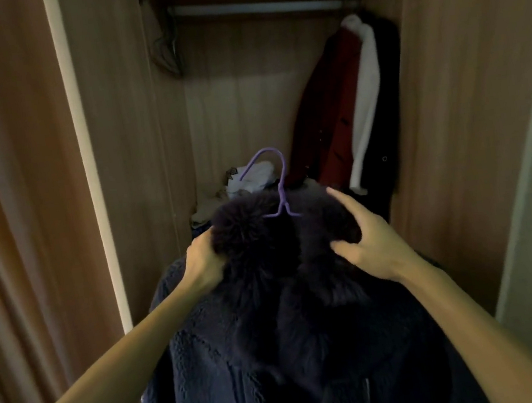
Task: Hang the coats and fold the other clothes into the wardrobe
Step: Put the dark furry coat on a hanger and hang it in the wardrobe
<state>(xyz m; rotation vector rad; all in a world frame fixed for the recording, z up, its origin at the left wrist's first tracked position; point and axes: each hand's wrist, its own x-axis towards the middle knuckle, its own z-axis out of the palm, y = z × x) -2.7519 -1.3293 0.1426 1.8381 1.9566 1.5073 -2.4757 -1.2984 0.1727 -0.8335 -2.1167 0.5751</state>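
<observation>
A dark navy fleece coat (pixel 279 353) with a fluffy fur collar hangs in front of me on a purple hanger (pixel 280 178), whose hook sticks up above the collar. My left hand (pixel 204 261) grips the collar's left side. My right hand (pixel 369 241) holds the collar's right side, thumb and fingers spread over the fur. The open wardrobe stands ahead, its metal rail (pixel 258 7) high above the hanger hook.
At the rail's right end hang a red coat (pixel 327 114), a white garment (pixel 366 95) and a black one (pixel 389 88). Loose clothes (pixel 248 180) lie heaped on the wardrobe floor. Wooden doors (pixel 122 136) stand open on both sides; a curtain (pixel 2 204) hangs on the left.
</observation>
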